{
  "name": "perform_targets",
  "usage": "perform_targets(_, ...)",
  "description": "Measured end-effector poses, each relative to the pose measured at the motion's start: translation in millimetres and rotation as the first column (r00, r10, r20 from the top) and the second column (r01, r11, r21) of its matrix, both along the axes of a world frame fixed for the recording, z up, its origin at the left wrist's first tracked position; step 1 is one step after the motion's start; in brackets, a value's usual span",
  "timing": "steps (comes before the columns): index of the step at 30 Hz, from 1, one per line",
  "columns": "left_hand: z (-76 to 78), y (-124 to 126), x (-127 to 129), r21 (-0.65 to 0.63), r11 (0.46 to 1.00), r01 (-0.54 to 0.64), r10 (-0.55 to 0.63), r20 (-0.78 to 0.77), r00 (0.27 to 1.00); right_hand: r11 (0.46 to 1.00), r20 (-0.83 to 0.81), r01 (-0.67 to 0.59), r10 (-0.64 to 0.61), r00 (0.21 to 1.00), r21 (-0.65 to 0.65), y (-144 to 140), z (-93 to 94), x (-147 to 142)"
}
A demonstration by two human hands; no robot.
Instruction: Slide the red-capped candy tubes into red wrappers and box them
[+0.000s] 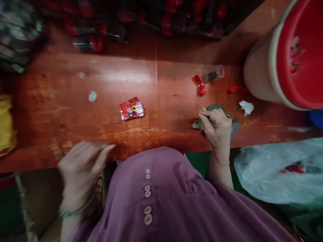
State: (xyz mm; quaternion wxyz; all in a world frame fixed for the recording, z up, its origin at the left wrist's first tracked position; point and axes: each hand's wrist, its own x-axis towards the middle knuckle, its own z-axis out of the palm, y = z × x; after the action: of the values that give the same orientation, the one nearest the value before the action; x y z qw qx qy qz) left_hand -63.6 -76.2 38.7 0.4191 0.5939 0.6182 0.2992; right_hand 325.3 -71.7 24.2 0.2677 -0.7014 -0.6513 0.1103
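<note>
My right hand (217,127) is closed on a crumpled grey-green cloth (198,124) lying on the wooden table. My left hand (83,164), smeared by motion, hangs at the table's front edge with the thumb pointing right; how its fingers are set is unclear. Between the hands, nearer the left one, lies a small stack of red printed packets (132,109). Just beyond the cloth are a clear plastic tube (214,74) with dark contents, lying on its side, and a red cap (202,89).
A pale bucket (261,72) with a red top stands at the right. A white scrap (246,107) and a red piece (234,89) lie near it. Several red-capped tubes (88,43) line the back. A yellow item (5,124) sits far left, a clear plastic bag (272,181) lower right.
</note>
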Motion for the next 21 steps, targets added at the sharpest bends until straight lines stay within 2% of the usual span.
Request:
perform_targets(1,-8.2,13.4,11.7,0.240,0.968,0.080,-0.037,-0.178,0.983,1.000,-0.024,-0.028,0.028,0.999,0.013,5.2,-0.9,-10.0)
perform_targets(2,-16.4,27.0,23.3,0.335,0.930,0.153,-0.056,-0.282,0.958,0.997,-0.043,-0.070,0.071,0.997,0.025,11.8,-1.8,-22.3)
perform_targets(4,-30.7,50.7,43.9,0.401,0.880,0.254,-0.107,-0.353,0.929,0.981,-0.053,-0.187,0.189,0.980,0.040,27.7,-3.9,-51.4)
perform_targets(6,-41.3,65.8,57.6,0.386,0.856,0.343,-0.188,-0.386,0.903,0.938,-0.014,-0.347,0.347,0.938,0.024,44.9,-7.5,-81.8)
perform_targets(8,-49.4,72.2,63.1,0.364,0.832,0.420,-0.252,-0.426,0.869,0.865,0.037,-0.500,0.501,0.864,-0.042,60.3,-13.4,-107.8)
perform_targets(11,-59.8,73.2,60.5,0.373,0.782,0.500,-0.288,-0.496,0.819,0.776,0.106,-0.619,0.630,0.769,-0.123,73.9,-25.1,-131.7)
perform_targets(13,-64.7,72.3,56.6,0.395,0.754,0.524,-0.285,-0.523,0.804,0.747,0.163,-0.653,0.664,0.729,-0.123,76.2,-32.6,-137.3)
perform_targets(15,-66.2,71.8,53.8,0.426,0.738,0.522,-0.269,-0.524,0.808,0.731,0.205,-0.678,0.676,0.708,-0.070,75.6,-38.4,-138.1)
perform_targets(19,-58.8,72.1,53.9,0.470,0.721,0.508,-0.208,-0.553,0.807,0.713,0.239,-0.700,0.676,0.697,0.026,75.9,-40.6,-138.3)
perform_targets(21,-53.0,73.4,55.5,0.470,0.704,0.532,-0.176,-0.611,0.772,0.697,0.253,-0.717,0.695,0.673,-0.006,78.5,-35.8,-139.8)
